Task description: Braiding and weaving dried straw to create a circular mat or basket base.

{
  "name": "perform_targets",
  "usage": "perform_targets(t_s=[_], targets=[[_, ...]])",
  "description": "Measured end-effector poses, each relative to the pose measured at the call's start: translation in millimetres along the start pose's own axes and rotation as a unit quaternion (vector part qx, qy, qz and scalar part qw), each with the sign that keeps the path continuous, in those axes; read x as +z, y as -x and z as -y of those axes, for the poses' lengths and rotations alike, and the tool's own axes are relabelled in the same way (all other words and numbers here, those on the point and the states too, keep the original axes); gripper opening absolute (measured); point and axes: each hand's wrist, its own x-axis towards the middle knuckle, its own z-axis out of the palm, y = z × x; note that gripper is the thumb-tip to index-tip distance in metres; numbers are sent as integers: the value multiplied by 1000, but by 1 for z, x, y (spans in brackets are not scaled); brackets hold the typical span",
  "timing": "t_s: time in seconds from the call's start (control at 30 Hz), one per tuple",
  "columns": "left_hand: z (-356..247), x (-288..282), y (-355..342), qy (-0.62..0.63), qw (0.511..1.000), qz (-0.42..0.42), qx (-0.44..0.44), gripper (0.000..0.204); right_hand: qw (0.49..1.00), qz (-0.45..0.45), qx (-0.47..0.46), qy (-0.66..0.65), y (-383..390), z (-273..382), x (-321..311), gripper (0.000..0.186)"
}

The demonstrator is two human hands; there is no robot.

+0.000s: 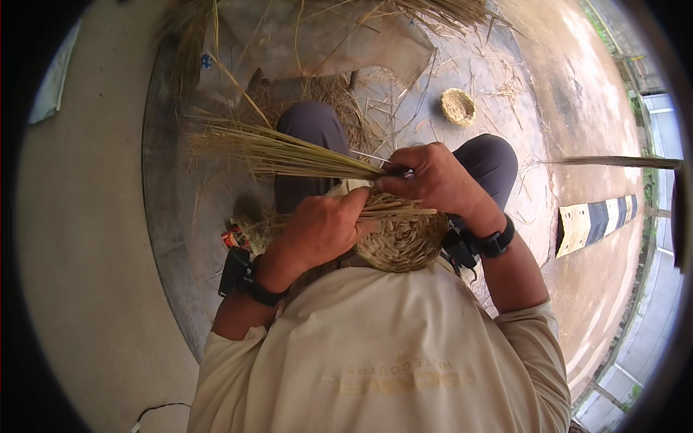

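A woven straw basket piece [401, 245] rests in my lap, with loose flat strands across its top. My left hand [325, 224] is closed on it at the left, index finger and thumb near the upper strands. My right hand [429, 177] pinches the base end of a long bundle of straw [289, 155], which fans out leftward over my knees. A thin pale strand or rod slants by the right fingertips; I cannot make out which. The fingertips of both hands are close together.
A small round straw basket [457, 106] sits ahead at the right. A frayed sheet [332, 36] with straw lies at the far edge of the mat [170, 195]. A striped board [596, 222] and a long dark bristly object [621, 162] are at the right.
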Motion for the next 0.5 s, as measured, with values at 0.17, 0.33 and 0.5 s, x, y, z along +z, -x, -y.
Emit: perform_targets(t_s=[0.17, 0.33, 0.5], targets=[[1, -2, -1, -16, 1000, 22, -9, 37, 992, -26, -82, 91, 0, -4, 3, 18], [-5, -23, -6, -23, 997, -68, 43, 44, 978, -60, -105, 170, 4, -9, 8, 19], [9, -36, -11, -73, 995, -51, 33, 45, 983, -70, -111, 125, 5, -15, 11, 17]])
